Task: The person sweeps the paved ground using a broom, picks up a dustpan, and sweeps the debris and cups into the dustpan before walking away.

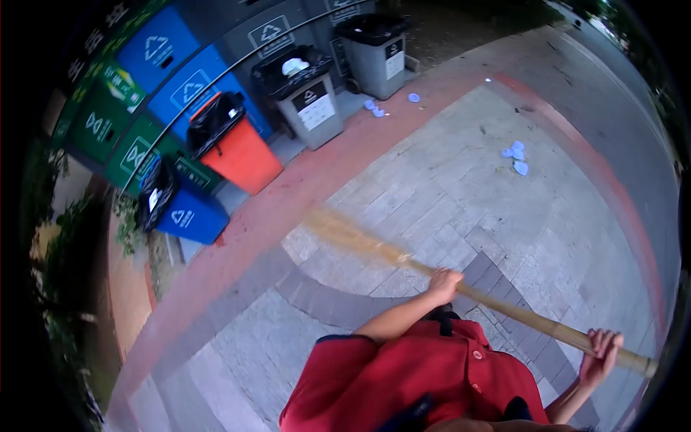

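Observation:
A broom with straw-coloured bristles [353, 237] and a long bamboo handle [515, 311] slants across the view. My left hand [445, 284] is closed around the handle low down, near the broom head. Further up, close to the handle's top end, my right hand [601, 356] grips it with fingers wrapped round. The bristles are smeared by motion over the pavement, so I cannot tell whether they touch it. Several pale purple-blue pieces [518, 153] lie on the paving beyond the broom, too small to name.
Along the far left stand a blue bin [198, 219], an orange-red bin [248, 162] and grey bins [313, 111], lined with black bags. Behind them rises a wall of recycling containers [158, 47]. More purple-blue pieces [374, 108] lie near the grey bins. A road [597, 86] runs at the right.

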Tool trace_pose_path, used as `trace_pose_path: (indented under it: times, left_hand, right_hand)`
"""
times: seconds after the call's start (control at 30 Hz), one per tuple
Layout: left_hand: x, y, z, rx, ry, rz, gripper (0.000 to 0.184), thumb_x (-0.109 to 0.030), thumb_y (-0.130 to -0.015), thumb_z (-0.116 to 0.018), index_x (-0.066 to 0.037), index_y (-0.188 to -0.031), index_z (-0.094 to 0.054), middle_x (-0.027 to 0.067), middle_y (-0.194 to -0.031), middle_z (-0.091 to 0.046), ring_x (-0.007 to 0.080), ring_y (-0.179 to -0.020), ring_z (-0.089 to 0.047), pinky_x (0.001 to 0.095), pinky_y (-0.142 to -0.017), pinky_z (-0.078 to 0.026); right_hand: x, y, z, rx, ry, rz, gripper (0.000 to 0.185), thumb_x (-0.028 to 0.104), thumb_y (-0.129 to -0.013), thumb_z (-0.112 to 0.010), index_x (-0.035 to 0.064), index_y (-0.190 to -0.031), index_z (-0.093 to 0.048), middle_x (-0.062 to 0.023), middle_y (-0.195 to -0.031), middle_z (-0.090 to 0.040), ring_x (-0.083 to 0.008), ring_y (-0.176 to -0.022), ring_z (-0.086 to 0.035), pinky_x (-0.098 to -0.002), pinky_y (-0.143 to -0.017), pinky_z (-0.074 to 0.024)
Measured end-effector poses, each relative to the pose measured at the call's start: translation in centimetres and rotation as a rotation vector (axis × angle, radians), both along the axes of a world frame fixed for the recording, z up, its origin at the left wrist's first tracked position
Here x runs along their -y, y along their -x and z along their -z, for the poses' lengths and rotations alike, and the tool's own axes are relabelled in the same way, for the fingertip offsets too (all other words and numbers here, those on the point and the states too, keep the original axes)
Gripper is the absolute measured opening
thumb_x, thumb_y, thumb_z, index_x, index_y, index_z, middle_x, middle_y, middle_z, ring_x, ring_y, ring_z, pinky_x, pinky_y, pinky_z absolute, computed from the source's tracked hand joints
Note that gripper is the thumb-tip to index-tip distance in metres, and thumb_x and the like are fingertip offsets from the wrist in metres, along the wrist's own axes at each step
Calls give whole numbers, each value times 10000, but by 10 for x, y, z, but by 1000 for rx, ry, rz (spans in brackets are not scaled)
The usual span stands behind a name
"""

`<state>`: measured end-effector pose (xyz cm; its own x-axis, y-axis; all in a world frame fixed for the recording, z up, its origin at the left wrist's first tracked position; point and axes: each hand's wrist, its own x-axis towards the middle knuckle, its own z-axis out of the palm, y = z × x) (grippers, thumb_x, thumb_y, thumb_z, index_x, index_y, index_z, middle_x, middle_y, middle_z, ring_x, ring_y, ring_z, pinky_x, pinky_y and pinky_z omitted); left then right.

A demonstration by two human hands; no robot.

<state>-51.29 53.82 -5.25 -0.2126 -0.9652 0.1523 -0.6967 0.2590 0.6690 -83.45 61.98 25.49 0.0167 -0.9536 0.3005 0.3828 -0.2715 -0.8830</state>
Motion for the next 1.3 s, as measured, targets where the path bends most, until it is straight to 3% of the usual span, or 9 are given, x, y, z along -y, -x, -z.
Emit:
trace_pose_path:
  times: [0.2,0.23,0.33,0.43,0.53,0.63,0.77,0.93,1.3]
  left_hand:
    - [198,34,-44,-37,239,307,132,-9,-616,-577,-80,-717,-530,96,-769,-577,326,-846,-546,438,-805,-387]
    - [220,33,-57,-50,281,326,130,-6,-613,-574,-83,-705,-522,91,-764,-576,321,-836,-547,435,-786,-387]
    - [293,32,-81,-46,389,390,132,-3,-603,-568,-94,-674,-503,78,-744,-569,307,-801,-551,425,-727,-381]
    - [365,-4,-87,80,357,418,138,-23,-593,-579,-109,-660,-494,70,-706,-553,297,-756,-554,405,-663,-361]
    - [450,-77,-58,99,329,291,175,-45,-548,-633,-89,-638,-490,99,-646,-523,329,-689,-550,452,-588,-400]
    - [521,-169,-20,252,222,130,106,-25,-603,-586,-80,-682,-541,122,-734,-561,341,-767,-563,438,-654,-446]
    - [593,-246,41,415,-92,-5,163,-58,-608,-645,-128,-749,-604,97,-834,-596,304,-879,-565,402,-768,-462]
    - [664,-220,110,440,-79,457,86,-83,-661,-618,-119,-737,-604,87,-851,-600,293,-903,-546,402,-794,-436]
    - [680,-166,-66,-107,133,1211,95,-58,-635,-612,-96,-712,-572,93,-762,-598,292,-811,-553,412,-767,-410]
  right_hand:
    - [44,-8,-11,-174,386,149,300,285,-840,-598,171,-686,-366,65,-544,-382,-76,-543,-362,-298,-725,-288]
    - [56,-7,-7,-85,431,301,308,249,-805,-632,183,-644,-378,78,-526,-417,-64,-515,-368,-274,-693,-277]
    - [108,0,-3,155,623,180,292,197,-800,-617,182,-640,-373,74,-519,-413,-62,-519,-369,-257,-666,-271]
    - [187,-14,20,349,433,300,267,145,-820,-580,161,-676,-356,66,-566,-359,-65,-544,-338,-256,-688,-294]
    - [288,-60,66,359,222,355,208,202,-882,-523,148,-739,-382,33,-610,-363,-117,-614,-391,-327,-747,-350]
    - [386,-143,112,287,31,278,140,169,-858,-552,109,-819,-432,-46,-757,-511,-205,-757,-508,-463,-863,-389]
    - [467,-231,145,130,65,146,202,141,-771,-632,112,-788,-433,-51,-751,-503,-218,-781,-509,-436,-898,-377]
    - [481,-275,113,251,-57,535,215,107,-736,-620,103,-710,-407,-48,-651,-479,-195,-672,-502,-414,-850,-418]
    - [369,-443,-13,90,317,1178,319,257,-829,-632,162,-709,-352,75,-527,-348,-50,-474,-366,-256,-616,-327]
